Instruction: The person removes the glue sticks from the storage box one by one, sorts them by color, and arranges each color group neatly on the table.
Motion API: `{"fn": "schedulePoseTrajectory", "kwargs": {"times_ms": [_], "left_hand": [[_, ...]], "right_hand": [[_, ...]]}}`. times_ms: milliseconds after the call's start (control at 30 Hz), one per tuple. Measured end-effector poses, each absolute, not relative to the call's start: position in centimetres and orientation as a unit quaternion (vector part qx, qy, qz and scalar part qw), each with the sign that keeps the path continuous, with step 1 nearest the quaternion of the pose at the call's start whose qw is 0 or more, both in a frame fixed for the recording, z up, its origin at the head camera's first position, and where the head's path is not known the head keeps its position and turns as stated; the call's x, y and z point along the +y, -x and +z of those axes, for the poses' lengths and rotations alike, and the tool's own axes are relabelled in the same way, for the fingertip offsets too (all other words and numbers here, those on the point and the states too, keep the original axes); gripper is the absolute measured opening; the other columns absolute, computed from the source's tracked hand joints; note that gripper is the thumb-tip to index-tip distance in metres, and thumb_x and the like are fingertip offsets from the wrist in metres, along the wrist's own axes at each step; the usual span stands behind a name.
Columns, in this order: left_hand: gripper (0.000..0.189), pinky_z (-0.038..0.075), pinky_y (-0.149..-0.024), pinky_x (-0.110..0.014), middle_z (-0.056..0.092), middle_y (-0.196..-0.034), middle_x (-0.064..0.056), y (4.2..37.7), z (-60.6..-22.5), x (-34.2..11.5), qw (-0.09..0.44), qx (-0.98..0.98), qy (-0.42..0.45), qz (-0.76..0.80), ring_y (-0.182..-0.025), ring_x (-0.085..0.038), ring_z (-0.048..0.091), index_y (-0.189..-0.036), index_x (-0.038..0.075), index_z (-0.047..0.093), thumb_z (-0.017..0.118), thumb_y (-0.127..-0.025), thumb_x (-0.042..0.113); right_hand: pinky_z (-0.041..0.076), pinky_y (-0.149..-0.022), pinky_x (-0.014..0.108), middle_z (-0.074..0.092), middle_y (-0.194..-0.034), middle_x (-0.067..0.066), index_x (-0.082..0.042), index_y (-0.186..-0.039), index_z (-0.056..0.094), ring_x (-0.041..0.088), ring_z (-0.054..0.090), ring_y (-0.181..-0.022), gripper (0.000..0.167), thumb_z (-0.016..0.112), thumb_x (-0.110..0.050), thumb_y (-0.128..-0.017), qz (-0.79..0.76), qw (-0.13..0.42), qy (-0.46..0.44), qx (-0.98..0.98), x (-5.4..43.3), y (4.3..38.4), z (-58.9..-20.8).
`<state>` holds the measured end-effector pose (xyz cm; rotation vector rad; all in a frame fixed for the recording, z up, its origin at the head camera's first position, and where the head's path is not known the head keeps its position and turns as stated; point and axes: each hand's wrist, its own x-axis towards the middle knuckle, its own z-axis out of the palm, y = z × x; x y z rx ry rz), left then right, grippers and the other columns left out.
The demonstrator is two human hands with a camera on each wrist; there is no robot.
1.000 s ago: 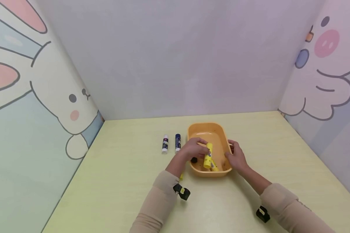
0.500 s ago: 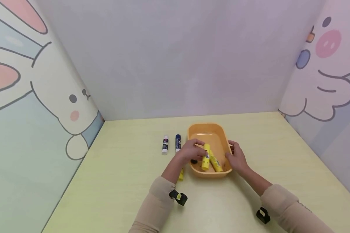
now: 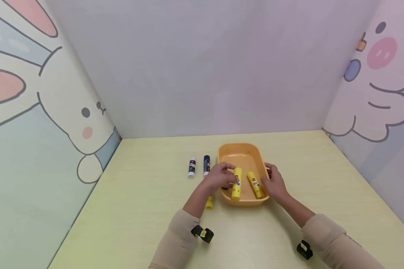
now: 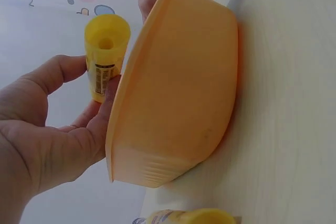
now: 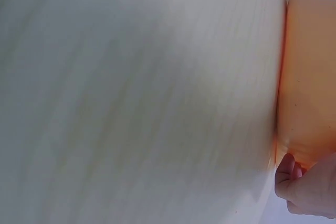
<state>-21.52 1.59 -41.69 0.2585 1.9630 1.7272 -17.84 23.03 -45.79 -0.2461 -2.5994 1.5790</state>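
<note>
over tray, l hand w/ ylw tube

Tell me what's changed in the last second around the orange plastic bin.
The left hand, pinching a yellow cylindrical glue stick, has shifted left and slightly toward the wearer. A matching yellow stick in the orange plastic bin has moved right and now lies uncovered. Nothing was grasped or released. The right hand still holds the bin's right side, and the bin stayed put.
</note>
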Motion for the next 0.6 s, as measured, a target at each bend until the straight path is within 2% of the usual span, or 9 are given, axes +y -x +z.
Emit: {"fn": "schedulePoseTrajectory", "kwargs": {"times_ms": [300,600], "left_hand": [[0.040,0.054,-0.069,-0.032,0.058,-0.094,-0.010,20.6,-41.7,-0.1,0.234,0.716,-0.102,0.650,-0.081,-0.020,0.061,-0.112,0.006,0.056,0.074,-0.077,0.004],[0.042,0.055,-0.069,-0.034,0.059,-0.097,-0.012,20.4,-42.2,-1.3,0.228,0.721,-0.103,0.647,-0.083,-0.022,0.063,-0.116,0.007,0.055,0.073,-0.078,0.005]], "right_hand": [[0.037,-0.096,0.051,0.038,-0.129,0.029,0.005,-0.141,0.023,0.039,0.041,-0.114,0.054,0.041,0.002,-0.090,0.518,0.033,0.085,-0.850,23.2,18.0,-45.7],[0.037,-0.096,0.051,0.039,-0.129,0.028,0.004,-0.140,0.024,0.039,0.041,-0.115,0.054,0.042,0.002,-0.090,0.520,0.035,0.088,-0.849,23.3,18.0,-45.8]]}}
